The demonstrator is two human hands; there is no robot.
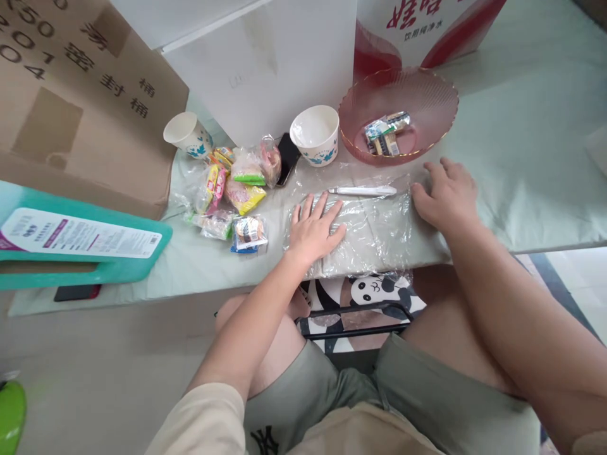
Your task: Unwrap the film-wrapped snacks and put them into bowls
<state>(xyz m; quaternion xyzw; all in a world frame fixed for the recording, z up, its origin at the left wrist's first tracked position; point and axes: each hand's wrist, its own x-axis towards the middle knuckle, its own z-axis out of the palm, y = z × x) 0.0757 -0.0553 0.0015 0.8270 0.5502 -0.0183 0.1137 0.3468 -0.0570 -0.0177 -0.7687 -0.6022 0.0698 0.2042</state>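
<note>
My left hand (313, 232) lies flat with spread fingers on a clear plastic bag (374, 230) at the front of the table. To the right of the bag, my right hand (448, 193) rests open with nothing in it. A white pen-like tool (363, 191) lies across the upper part of the bag. Behind my right hand stands a pink ribbed bowl (351, 120) holding a few wrapped snacks (386, 134). A white paper cup (315, 136) stands left of the bowl. Several packaged snacks (245, 193) lie heaped left of my left hand.
A second paper cup (188, 134) tilts beside a large cardboard box (95, 114). White boxes (265, 63) and a red-white carton (427, 31) line the back. A dark phone (287, 159) lies behind the snacks. A teal jug (142, 249) stands at left.
</note>
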